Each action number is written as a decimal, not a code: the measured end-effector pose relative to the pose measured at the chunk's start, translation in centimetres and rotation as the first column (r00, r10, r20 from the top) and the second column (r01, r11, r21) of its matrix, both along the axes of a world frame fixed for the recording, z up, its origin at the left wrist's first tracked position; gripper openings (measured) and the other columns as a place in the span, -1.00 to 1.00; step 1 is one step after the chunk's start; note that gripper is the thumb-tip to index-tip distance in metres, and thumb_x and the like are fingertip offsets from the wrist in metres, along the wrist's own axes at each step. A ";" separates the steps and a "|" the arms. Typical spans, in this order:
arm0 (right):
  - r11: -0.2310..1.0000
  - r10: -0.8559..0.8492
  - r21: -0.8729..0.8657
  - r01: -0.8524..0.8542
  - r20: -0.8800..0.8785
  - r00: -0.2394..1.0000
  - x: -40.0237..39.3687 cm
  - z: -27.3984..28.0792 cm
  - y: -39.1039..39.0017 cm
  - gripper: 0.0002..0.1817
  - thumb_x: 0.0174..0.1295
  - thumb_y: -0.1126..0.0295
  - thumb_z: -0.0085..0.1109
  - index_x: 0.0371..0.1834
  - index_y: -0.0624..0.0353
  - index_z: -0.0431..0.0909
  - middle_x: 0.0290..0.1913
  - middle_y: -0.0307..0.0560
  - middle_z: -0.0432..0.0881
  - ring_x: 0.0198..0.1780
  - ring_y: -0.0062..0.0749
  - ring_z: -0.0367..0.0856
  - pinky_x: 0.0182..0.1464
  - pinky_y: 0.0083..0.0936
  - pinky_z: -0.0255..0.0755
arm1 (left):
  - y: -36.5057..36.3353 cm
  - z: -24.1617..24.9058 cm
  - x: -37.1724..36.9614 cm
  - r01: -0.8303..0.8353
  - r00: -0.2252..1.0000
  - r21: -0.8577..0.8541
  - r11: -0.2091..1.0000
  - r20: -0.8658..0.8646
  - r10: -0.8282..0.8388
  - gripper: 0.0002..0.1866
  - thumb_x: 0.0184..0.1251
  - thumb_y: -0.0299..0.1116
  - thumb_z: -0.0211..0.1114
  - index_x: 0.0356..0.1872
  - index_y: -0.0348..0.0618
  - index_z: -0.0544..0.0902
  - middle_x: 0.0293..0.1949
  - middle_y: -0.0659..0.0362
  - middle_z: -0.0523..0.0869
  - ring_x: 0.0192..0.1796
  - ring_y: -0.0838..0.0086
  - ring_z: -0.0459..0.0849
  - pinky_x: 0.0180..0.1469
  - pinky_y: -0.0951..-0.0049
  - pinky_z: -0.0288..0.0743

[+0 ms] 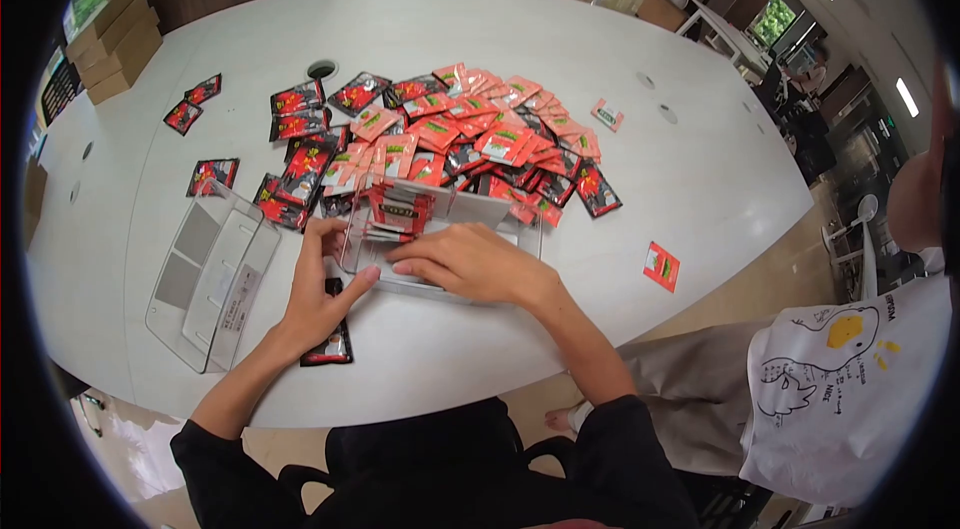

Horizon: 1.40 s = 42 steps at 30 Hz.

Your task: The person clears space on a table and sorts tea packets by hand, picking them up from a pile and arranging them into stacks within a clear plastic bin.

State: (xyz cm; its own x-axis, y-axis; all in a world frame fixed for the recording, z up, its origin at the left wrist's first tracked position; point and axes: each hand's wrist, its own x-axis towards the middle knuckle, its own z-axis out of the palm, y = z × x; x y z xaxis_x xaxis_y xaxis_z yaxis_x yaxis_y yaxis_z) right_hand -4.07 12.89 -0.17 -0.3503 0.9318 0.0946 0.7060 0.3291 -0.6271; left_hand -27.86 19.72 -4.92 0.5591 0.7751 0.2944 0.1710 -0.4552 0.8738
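Note:
A clear plastic box (455, 297) stands in front of me, with red packets (398, 212) stacked upright at its left end. My left hand (322, 291) is around the box's left end, fingers on the outer side and thumb along the front. My right hand (470, 261) reaches over the front wall into the box, fingers stretched out and pointing left below the packets. Nothing shows in its grasp, though the fingertips are partly hidden. A black packet (338, 341) lies partly under my left wrist.
Behind the box spreads a heap of red and black packets (470, 124). Another clear plastic container (215, 279) lies at left. Single packets (662, 267) are scattered around. Cardboard boxes (115, 44) stand at the far left edge. At right, a person in a white shirt (850, 389) is close by.

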 end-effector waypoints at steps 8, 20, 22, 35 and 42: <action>1.000 0.010 -0.020 -0.010 0.008 1.000 -0.1 0.2 -0.1 -0.56 0.52 0.04 0.03 0.03 0.18 0.73 -0.09 0.13 0.77 -0.05 0.12 0.70 0.01 -0.09 0.54 | 0.0 -0.5 -0.2 0.008 1.000 0.027 1.000 -0.008 -0.008 -0.34 0.21 -0.27 0.55 0.20 -0.28 0.36 -0.06 0.10 0.42 -0.01 0.37 0.43 0.11 0.33 0.39; 1.000 0.016 0.010 -0.016 0.005 1.000 0.2 -0.2 0.0 -0.55 0.52 0.03 0.02 0.01 0.17 0.73 -0.14 0.14 0.77 -0.08 0.12 0.70 0.00 -0.06 0.53 | -0.1 -0.1 -0.1 0.011 1.000 -0.010 1.000 -0.029 -0.011 -0.33 0.22 -0.30 0.53 0.25 -0.28 0.35 -0.03 0.09 0.43 0.03 0.36 0.44 0.15 0.35 0.37; 1.000 0.012 -0.019 -0.012 0.009 1.000 0.3 -0.2 -0.1 -0.57 0.52 0.04 0.01 0.04 0.14 0.72 -0.16 0.12 0.77 -0.10 0.11 0.70 -0.03 -0.07 0.53 | 0.2 -0.3 0.1 0.003 1.000 0.012 1.000 -0.013 -0.003 -0.33 0.23 -0.29 0.52 0.25 -0.27 0.35 -0.03 0.10 0.42 0.03 0.37 0.44 0.15 0.36 0.36; 1.000 0.014 -0.009 -0.013 0.067 0.998 0.0 0.5 -0.1 -0.59 0.53 0.03 0.00 0.05 0.06 0.73 -0.28 0.07 0.76 -0.19 0.06 0.71 -0.12 -0.09 0.51 | -0.2 0.0 -0.1 0.017 0.998 -0.009 1.000 -0.055 -0.018 -0.39 0.31 -0.32 0.43 0.28 -0.20 0.31 0.00 0.13 0.43 0.05 0.41 0.45 0.22 0.38 0.34; 1.000 0.023 0.014 -0.024 0.056 0.998 0.1 0.0 -0.2 -0.60 0.53 0.05 0.01 0.06 0.06 0.72 -0.24 0.07 0.76 -0.16 0.08 0.71 -0.11 -0.08 0.52 | 0.0 -0.5 -0.2 0.017 1.000 -0.011 1.000 -0.020 -0.018 -0.34 0.24 -0.30 0.52 0.26 -0.26 0.34 -0.01 0.10 0.42 0.03 0.37 0.44 0.15 0.37 0.36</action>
